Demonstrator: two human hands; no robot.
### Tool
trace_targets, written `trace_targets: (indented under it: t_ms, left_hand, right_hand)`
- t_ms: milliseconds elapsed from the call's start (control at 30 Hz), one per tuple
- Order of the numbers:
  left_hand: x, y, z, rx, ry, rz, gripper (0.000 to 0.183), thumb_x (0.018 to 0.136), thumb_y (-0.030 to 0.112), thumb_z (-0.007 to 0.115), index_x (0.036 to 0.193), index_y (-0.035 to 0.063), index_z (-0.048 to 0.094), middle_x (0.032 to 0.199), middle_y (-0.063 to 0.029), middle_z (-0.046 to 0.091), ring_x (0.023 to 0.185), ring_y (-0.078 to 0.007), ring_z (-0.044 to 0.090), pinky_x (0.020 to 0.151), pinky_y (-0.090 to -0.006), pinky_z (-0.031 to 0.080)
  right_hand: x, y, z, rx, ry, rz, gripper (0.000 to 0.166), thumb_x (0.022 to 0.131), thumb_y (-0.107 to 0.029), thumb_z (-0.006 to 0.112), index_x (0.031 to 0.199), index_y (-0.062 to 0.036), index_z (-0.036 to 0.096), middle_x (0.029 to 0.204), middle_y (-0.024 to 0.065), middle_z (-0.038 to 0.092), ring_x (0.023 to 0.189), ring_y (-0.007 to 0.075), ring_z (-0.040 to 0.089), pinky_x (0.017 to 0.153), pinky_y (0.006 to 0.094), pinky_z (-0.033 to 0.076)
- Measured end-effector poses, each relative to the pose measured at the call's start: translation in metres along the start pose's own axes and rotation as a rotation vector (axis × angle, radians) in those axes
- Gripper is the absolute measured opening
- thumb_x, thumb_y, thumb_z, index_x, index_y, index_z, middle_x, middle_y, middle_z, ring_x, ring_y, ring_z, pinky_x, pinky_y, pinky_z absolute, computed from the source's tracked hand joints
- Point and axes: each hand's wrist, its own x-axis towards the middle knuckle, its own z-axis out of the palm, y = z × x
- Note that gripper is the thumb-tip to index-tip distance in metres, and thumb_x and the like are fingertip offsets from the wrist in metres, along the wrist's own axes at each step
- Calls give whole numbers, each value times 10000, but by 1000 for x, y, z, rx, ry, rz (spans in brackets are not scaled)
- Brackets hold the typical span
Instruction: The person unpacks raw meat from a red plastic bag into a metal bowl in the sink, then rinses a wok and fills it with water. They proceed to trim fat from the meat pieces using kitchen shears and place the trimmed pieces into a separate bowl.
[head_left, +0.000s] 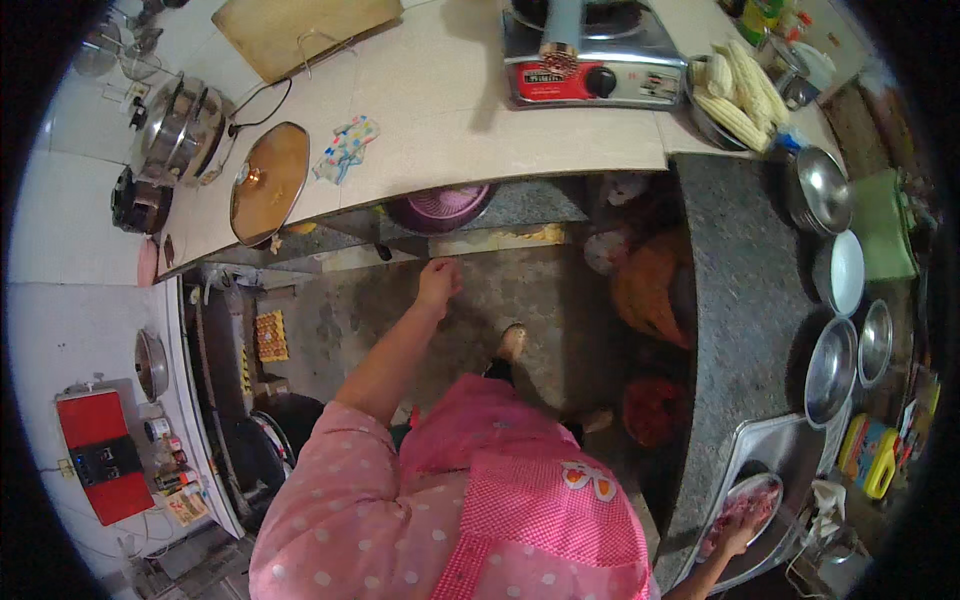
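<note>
My left hand (441, 283) hangs over the floor in front of me, its fingers loosely curled with nothing visible in them. At the lower right, my right hand (739, 531) is at an oval dish (775, 489) of what looks like raw meat (750, 504), inside a stainless steel sink (739, 442). Its fingers are at the meat and the near part of the dish; whether they grip either one is not clear.
A gas stove (592, 82) stands on the tiled counter (420, 97), beside a bowl of corn cobs (742, 90). Metal bowls (823, 187) line the dark stone counter (739, 300). A glass lid (271, 184) and a dotted cloth (346, 148) lie at left.
</note>
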Motion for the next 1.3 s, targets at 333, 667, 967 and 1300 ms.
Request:
trace_targets:
  t_ms: [333,667,967,1300]
  left_hand:
    - [121,12,-61,-32,185,-171,343,879,205,580,1186,80,489,1163,-48,533,964,-226,596,752,-363,531]
    - [237,-40,-69,81,376,401,274,838,117,548,1109,81,521,886,-34,600,751,-182,565,684,-334,471]
    - [256,31,-12,-495,315,-239,318,862,144,544,1168,62,509,1032,-102,606,882,-236,591,765,-358,505]
    - [140,15,-80,-442,-198,-190,293,812,138,606,1074,13,566,939,-101,643,885,-213,624,629,-375,544]
  right_hand:
    - [-45,-111,21,-716,-129,57,541,936,-287,364,1424,-68,288,1469,140,293,1358,259,281,1120,354,213]
    - [-27,-98,38,-67,623,-806,428,976,-215,327,1358,-31,387,1451,136,318,1272,288,395,1070,405,297]
    - [-166,-440,85,100,9,-881,217,849,-125,545,1040,-35,596,1275,196,466,1199,366,423,1013,445,322]
    - [-152,-713,344,1129,-999,-237,448,912,-338,562,1271,-96,445,1214,60,516,1049,217,518,816,383,479]
